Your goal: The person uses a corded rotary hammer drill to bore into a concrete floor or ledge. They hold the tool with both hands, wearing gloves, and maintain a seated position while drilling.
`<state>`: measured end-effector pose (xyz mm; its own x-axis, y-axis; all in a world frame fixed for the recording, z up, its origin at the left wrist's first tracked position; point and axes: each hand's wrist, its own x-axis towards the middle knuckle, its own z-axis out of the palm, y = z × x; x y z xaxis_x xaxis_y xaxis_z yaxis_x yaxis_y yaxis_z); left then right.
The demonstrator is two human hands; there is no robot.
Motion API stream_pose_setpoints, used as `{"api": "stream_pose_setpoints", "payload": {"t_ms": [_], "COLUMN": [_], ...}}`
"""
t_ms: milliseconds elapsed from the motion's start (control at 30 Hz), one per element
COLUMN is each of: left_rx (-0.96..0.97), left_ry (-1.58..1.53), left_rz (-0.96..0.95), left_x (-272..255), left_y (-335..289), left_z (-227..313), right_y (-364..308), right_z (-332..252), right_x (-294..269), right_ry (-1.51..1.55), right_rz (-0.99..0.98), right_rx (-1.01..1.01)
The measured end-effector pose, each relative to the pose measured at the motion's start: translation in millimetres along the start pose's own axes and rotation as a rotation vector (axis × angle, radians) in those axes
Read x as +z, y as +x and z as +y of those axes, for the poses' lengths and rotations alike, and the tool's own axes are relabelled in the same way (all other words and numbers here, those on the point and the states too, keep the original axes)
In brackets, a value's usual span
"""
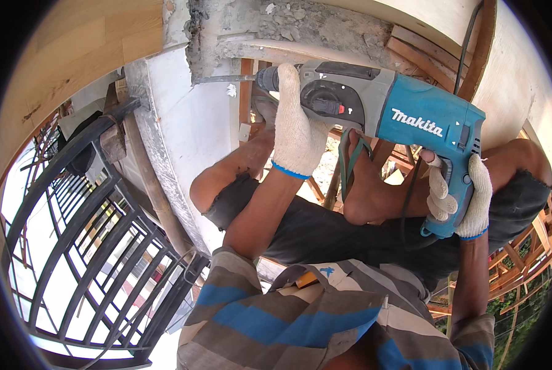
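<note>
A teal and grey rotary hammer drill (405, 114) lies sideways across the upper middle of the head view, its nose to the left. My left hand (297, 123), in a cream knit glove with a blue cuff, wraps round the drill's front near the black chuck. In a matching glove, my right hand (467, 191) is closed round the rear grip, one bare fingertip by the trigger. A long metal bit (223, 79) points left from the chuck. Its tip is at the broken edge of a white concrete post (186, 105); whether they touch, I cannot tell.
Rough, chipped concrete (313, 28) runs along the top. On the left stands a black metal railing (81, 246) beside a wooden pole (155, 185). My bent legs and a green sandal (353, 163) are below the drill. A black cable (467, 46) hangs at upper right.
</note>
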<state>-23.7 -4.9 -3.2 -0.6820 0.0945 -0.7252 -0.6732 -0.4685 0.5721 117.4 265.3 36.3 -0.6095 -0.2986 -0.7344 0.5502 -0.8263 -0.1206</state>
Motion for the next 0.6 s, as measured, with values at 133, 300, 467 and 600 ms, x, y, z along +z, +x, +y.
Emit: {"api": "stream_pose_setpoints", "payload": {"t_ms": [133,300,467,600], "left_rx": [0.04,0.082,0.06,0.08], "left_ry": [-0.046,-0.047,0.009,0.029], "left_rz": [-0.015,-0.012,0.036,0.073], "left_x": [1,4,-13,-26], "left_y": [10,20,19,27], "left_z": [11,23,26,29], "right_y": [13,22,21,20], "right_z": [-22,-39,-31,-19], "right_x": [14,36,42,58], "right_ry": [-0.085,-0.147,-0.125,-0.138], "right_rz": [-0.029,-0.034,-0.053,-0.031], "right_rx": [-0.018,-0.031,0.001,0.01]}}
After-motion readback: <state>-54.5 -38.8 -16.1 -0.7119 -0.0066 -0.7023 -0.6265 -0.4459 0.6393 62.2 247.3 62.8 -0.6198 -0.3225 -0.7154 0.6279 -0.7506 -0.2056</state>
